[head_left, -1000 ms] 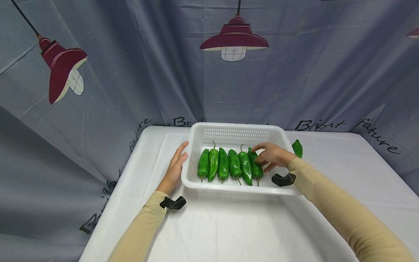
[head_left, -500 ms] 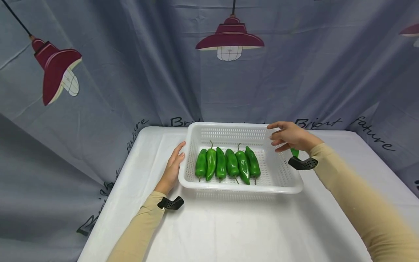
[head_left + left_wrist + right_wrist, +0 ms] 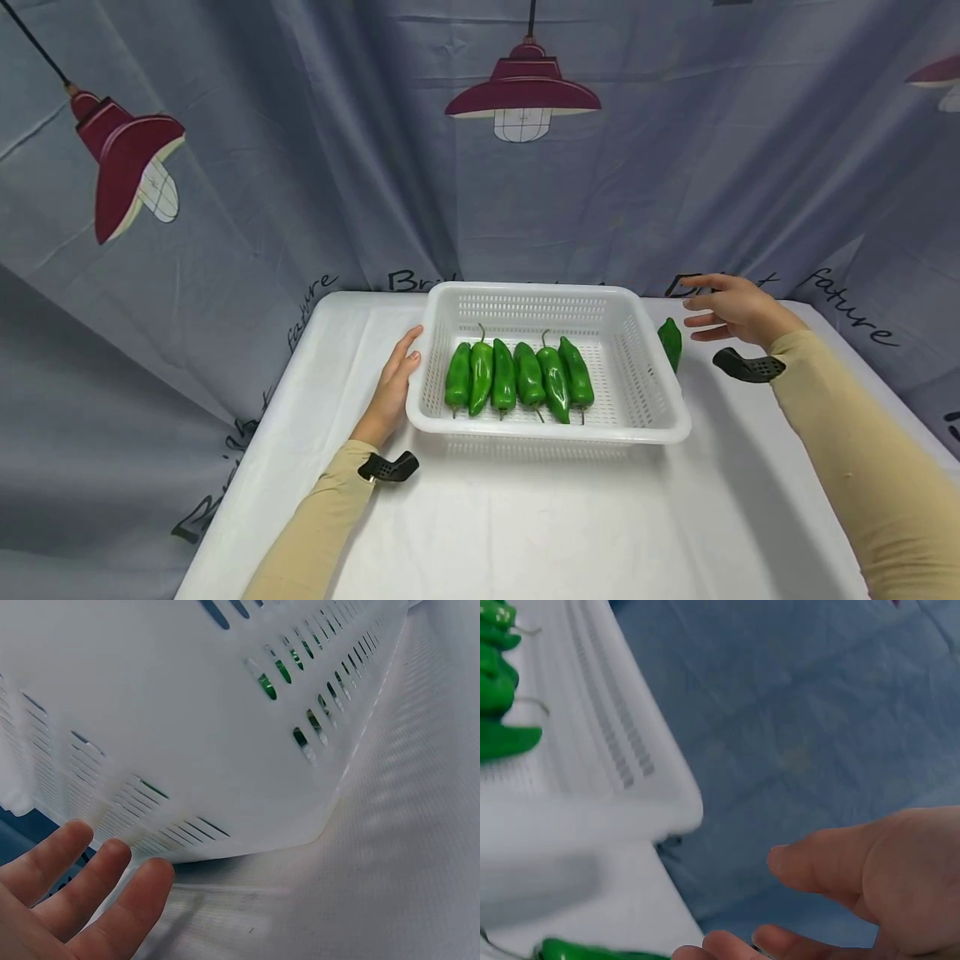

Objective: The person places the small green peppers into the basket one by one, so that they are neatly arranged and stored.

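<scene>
A white perforated plastic basket stands on the table, with several green peppers side by side across its left and middle part. My left hand rests at the basket's left side, thumb near the rim. In the left wrist view its fingers extend beside the slotted wall, not wrapped round it. One more green pepper lies outside, just past the basket's right wall and partly hidden by it. Slightly right of and above that pepper hovers my right hand, fingers spread and holding nothing.
White cloth covers the table. A grey-blue curtain printed with red lamps hangs behind and at the sides. The basket's rim stands between the row of peppers and the one outside.
My right hand has drawn back from the rightmost pepper in the basket, passed over the right rim and moved right, beyond the outside pepper. The left hand stays at the basket.
</scene>
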Action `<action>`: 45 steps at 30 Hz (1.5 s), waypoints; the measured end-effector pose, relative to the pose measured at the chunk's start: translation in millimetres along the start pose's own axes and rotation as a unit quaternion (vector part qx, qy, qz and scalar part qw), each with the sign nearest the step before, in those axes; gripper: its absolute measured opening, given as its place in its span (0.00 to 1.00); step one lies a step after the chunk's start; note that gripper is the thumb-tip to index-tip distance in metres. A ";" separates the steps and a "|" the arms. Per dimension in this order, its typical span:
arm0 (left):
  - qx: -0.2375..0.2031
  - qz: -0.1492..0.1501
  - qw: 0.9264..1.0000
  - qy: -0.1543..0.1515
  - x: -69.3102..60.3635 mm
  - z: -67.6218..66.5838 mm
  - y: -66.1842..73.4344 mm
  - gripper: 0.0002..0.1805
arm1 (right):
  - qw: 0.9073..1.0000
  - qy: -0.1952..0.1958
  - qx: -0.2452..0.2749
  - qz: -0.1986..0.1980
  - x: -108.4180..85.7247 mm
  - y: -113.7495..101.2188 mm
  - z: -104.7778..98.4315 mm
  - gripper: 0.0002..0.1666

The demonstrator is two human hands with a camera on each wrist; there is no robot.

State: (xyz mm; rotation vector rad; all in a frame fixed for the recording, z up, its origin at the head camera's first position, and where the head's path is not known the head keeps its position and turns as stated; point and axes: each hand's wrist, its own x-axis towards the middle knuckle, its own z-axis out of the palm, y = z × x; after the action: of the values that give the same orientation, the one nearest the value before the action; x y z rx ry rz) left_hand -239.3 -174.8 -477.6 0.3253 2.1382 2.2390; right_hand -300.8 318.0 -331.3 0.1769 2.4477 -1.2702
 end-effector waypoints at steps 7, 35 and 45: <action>-0.001 0.003 1.000 -0.002 -1.0 -0.2 0.4 0.30 | 0.999 0.013 0.027 0.023 3.6 29.0 -8.5 0.43; -0.007 -0.005 1.000 0.001 -0.4 0.3 -1.1 0.29 | 0.994 0.035 0.076 0.068 28.8 87.9 27.1 0.43; -0.002 -0.004 1.000 0.001 -0.1 0.1 -1.8 0.29 | 0.992 0.052 0.097 0.065 34.2 92.5 38.3 0.43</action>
State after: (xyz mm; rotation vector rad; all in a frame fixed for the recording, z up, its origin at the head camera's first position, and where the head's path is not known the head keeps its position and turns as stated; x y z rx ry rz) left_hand -239.4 -174.7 -479.4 0.3139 2.1328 2.2401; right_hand -296.2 339.0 -434.9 0.4591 2.3507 -1.4716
